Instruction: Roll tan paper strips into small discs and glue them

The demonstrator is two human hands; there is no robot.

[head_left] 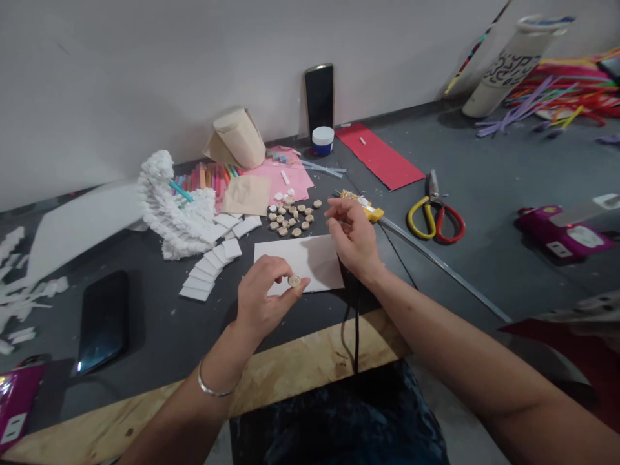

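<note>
Pale wall [145, 77] rises behind a dark grey table [145, 381], with a plywood edge [310, 368] nearest the person. In the head view, the left grip [264, 297], a thin silver bangle [213, 387] on its wrist, is closed, pinching a small wood slice [294, 280] between thumb and fingers just above a white card [298, 265]. The right grip [352, 237] is open, fingers loosely curled and holding nothing, above the card's far corner and near a yellow tool [361, 206]. A long metal strip [436, 265] runs from beside that tool toward the right, and a black cord [356, 336] drops over the table edge. More wood slices [290, 216] lie in a loose cluster behind the card, beside a brown paper sheet [247, 195] on pink paper [285, 177]. To the left sit small white rectangles [206, 274], a white ruffled paper mound [177, 210] and a dark phone [103, 321]. Red-and-yellow-handled scissors [436, 216] lie right of the hands, past them a red paper sheet [380, 155]
</note>
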